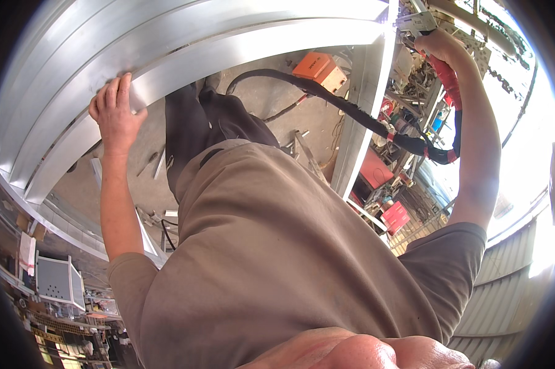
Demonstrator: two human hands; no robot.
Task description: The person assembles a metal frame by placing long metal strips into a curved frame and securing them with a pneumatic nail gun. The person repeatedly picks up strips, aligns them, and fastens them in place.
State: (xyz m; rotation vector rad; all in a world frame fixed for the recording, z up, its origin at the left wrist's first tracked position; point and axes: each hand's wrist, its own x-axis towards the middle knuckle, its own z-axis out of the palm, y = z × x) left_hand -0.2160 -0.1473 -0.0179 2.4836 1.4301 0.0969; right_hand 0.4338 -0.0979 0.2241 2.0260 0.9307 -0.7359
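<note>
My left hand (113, 114) lies across the nearest silver metal bar (191, 58) of a large frame. Its fingers hook over the far edge and the thumb is at the near edge. At the upper right, my right hand (443, 46) is closed around what looks like a welding gun (417, 23), held by the end of a bright upright post (385, 58). A red-wrapped section (446, 80) trails from the gun under my forearm into a thick black sheathed cable (351, 111). The gun's grip is mostly hidden by my fingers, and glare washes out the bars near it.
Several parallel bars (105, 55) fill the upper left. An orange box (319, 71) stands on the concrete floor (283, 114) beyond my legs. Cluttered shelving with a red case (374, 169) is at the right. A grey cabinet (57, 280) stands at the lower left.
</note>
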